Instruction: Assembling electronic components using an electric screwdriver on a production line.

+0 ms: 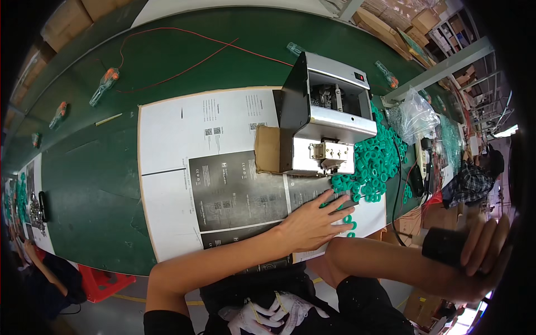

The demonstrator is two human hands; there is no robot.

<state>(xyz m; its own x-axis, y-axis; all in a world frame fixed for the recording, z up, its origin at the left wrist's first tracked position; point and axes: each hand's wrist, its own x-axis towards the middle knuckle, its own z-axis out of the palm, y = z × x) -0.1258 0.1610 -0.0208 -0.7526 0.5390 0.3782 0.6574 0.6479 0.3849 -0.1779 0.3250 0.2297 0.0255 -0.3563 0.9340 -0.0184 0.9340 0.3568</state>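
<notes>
My left hand (312,224) reaches across the printed sheet with its fingers spread. Its fingertips lie at the near edge of a heap of small green rings (377,164), and several loose rings (349,219) sit beside them. Raised off the table at the far right is my right hand (484,248), blurred, with curled fingers against a dark blocky object (441,244); what kind of object it is I cannot make out. Just beyond my left hand stands a metal bench machine (335,120) with a small fixture (330,152) on its front.
Printed white and black sheets (167,134) cover part of the green table (89,184). A brown cardboard piece (268,149) touches the machine. Clear-handled tools (105,85) and a red wire (184,29) lie farther back. A plastic bag (416,117) stands right; other people work at both sides.
</notes>
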